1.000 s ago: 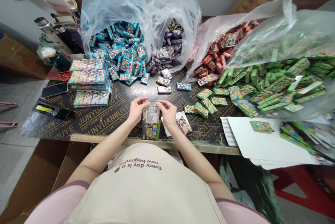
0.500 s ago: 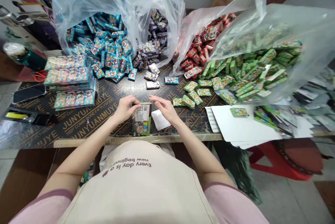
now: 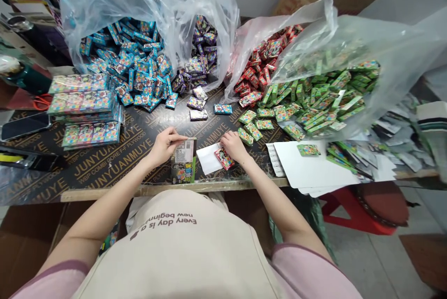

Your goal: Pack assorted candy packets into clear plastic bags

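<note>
A small upright printed carton (image 3: 183, 166) stands near the table's front edge. My left hand (image 3: 164, 144) pinches its top flap. My right hand (image 3: 233, 145) is to its right, fingers curled on a small red packet (image 3: 224, 158) that lies at the edge of a white paper slip (image 3: 207, 158). Loose green packets (image 3: 252, 129) lie just beyond my right hand.
Clear bags spill blue packets (image 3: 136, 68), purple packets (image 3: 200, 57), red packets (image 3: 261, 68) and green packets (image 3: 321, 98) along the back. Stacked flat packs (image 3: 84, 112) and a phone (image 3: 24, 124) lie at the left. White sheets (image 3: 310, 171) rest at the right. A red stool (image 3: 370, 206) stands below.
My right hand left the carton's top, swung right and came down on the red packet. My left hand stayed on the carton. The view shifted right.
</note>
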A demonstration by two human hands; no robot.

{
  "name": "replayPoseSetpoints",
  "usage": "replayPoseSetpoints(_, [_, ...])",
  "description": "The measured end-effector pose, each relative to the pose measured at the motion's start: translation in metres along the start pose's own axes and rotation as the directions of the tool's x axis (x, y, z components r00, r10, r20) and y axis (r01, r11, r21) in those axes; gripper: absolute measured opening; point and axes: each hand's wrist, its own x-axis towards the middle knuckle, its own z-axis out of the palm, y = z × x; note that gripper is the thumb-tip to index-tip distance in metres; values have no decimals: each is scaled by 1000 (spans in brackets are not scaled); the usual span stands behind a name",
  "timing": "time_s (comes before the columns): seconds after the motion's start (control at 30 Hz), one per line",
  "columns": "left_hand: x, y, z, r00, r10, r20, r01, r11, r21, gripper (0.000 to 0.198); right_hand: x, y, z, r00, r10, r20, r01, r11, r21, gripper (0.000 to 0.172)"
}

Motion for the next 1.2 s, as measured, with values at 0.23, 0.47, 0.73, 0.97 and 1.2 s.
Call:
replayPoseSetpoints(0.23, [2,-1,1,996,-24,-83,22,1000,-23,6,6,-13,-32,986,72,149,-79,996,37,14])
replayPoseSetpoints(0.47, [-2,5,2,993,21,-115,-15,998,55,8,65,-61,-104,997,-45,57,-18,602,798,21])
replayPoseSetpoints(0.73, [-5,10,6,984,30,-177,-20,998,60,9,102,-95,-106,942,-261,210,-73,450,890,29])
replayPoseSetpoints(0.97, [-6,8,15,952,-138,-273,164,984,74,13,101,-99,-91,964,-172,203,-107,445,889,27])
replayPoseSetpoints(1.2, [-13,4,16,984,43,-175,-17,990,143,17,94,-96,-67,967,33,254,-256,95,962,31])
